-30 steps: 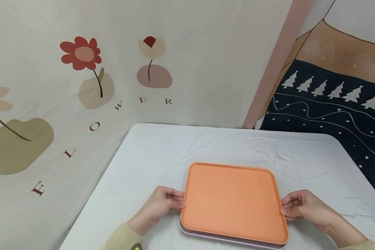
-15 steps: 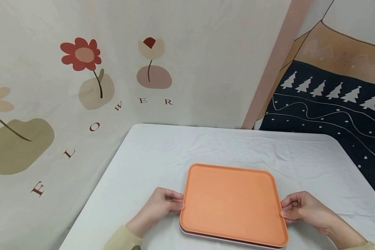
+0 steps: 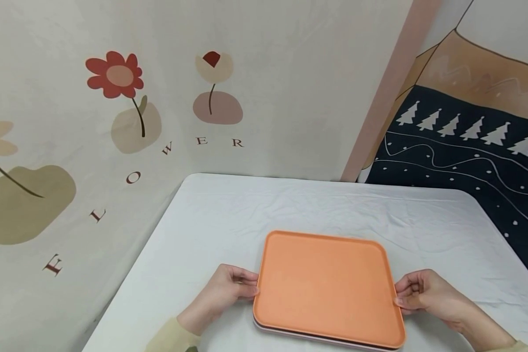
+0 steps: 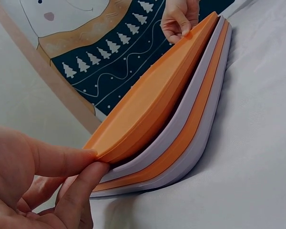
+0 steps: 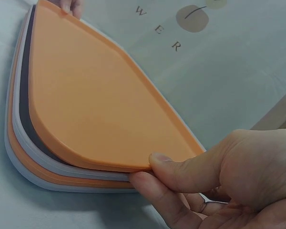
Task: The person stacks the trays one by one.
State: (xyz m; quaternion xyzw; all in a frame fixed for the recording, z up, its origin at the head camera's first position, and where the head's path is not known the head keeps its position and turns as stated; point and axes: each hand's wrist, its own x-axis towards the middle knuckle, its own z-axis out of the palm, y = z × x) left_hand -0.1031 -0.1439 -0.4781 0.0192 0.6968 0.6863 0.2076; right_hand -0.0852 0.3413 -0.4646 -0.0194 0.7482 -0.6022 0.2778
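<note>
An orange rectangular tray [image 3: 325,288] with a raised rim and rounded corners tops a stack. My left hand [image 3: 229,289] pinches its left edge between thumb and fingers. The right hand [image 3: 426,294] pinches the opposite edge, thumb on the rim. Below lie a lilac tray [image 4: 169,136], another orange tray [image 4: 186,145] and a bottom lilac tray [image 4: 200,152]. A dark gap shows between the top tray and the lilac one under it, so the top one sits slightly raised. In the right wrist view, the upper tray [image 5: 95,95] tilts over the lower ones.
A white cloth [image 3: 211,215] with light creases covers the table under the stack. Behind it hangs a pale wall cloth [image 3: 290,98] printed with flowers and letters. At the right is a dark hanging [image 3: 457,161] with white trees.
Compared with a second ago, the top orange tray has risen slightly, and a dark gap now shows beneath its near edge. Both hands keep their grip, almost unmoved since half a second ago.
</note>
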